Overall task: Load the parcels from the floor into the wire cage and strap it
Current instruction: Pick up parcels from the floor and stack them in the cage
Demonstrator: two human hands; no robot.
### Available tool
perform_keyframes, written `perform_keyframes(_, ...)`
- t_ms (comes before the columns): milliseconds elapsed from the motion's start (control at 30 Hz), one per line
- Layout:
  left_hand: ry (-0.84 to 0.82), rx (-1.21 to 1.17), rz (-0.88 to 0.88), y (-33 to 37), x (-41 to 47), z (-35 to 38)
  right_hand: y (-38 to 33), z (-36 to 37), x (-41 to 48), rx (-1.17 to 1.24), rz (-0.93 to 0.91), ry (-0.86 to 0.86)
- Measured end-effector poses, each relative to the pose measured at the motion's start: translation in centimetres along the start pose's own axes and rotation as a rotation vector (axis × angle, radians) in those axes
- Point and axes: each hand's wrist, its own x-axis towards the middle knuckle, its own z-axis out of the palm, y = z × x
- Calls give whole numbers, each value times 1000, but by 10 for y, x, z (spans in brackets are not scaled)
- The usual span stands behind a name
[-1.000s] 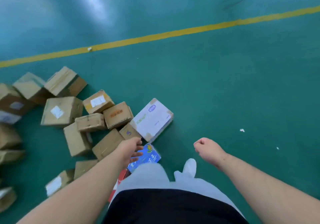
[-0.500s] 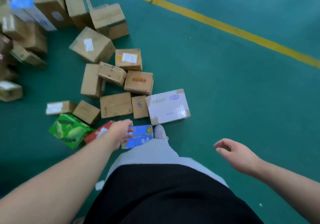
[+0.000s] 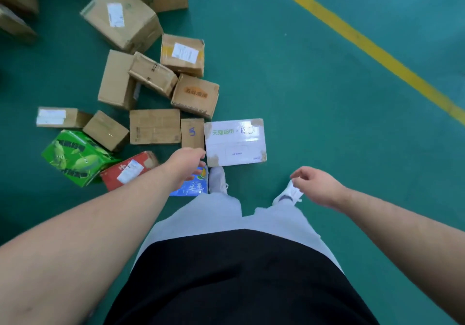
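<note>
Several parcels lie scattered on the green floor ahead and to my left. Nearest are a white box (image 3: 235,142) with green print, a small blue box (image 3: 193,187) by my left foot, a red box (image 3: 128,171) and a green box (image 3: 75,157). Brown cartons (image 3: 154,126) spread behind them. My left hand (image 3: 185,162) hangs above the blue box with fingers loosely curled, holding nothing. My right hand (image 3: 315,185) hovers over my right shoe, fingers relaxed and empty. No wire cage or strap is in view.
A yellow line (image 3: 362,40) runs diagonally across the floor at the upper right. Bare green floor (image 3: 327,123) spreads to the right of the parcels. My white shoes (image 3: 217,180) stand right at the edge of the white and blue boxes.
The view has swung down and closer to the parcels. My left hand stayed over the blue box. My right hand went from a loose fist to relaxed fingers and dropped lower.
</note>
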Motion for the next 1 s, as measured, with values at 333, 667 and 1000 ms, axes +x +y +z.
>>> perform_keyframes(333,-7,120,-167,-26,136,18,0,48,185,-269,38,-217)
perform_keyframes(667,59,55,-331,-72,339,80,67,124,409,-214,222,-122)
perform_keyframes(1000,70,-91,-337,-105,426,145,126,176,503,415,363,-193)
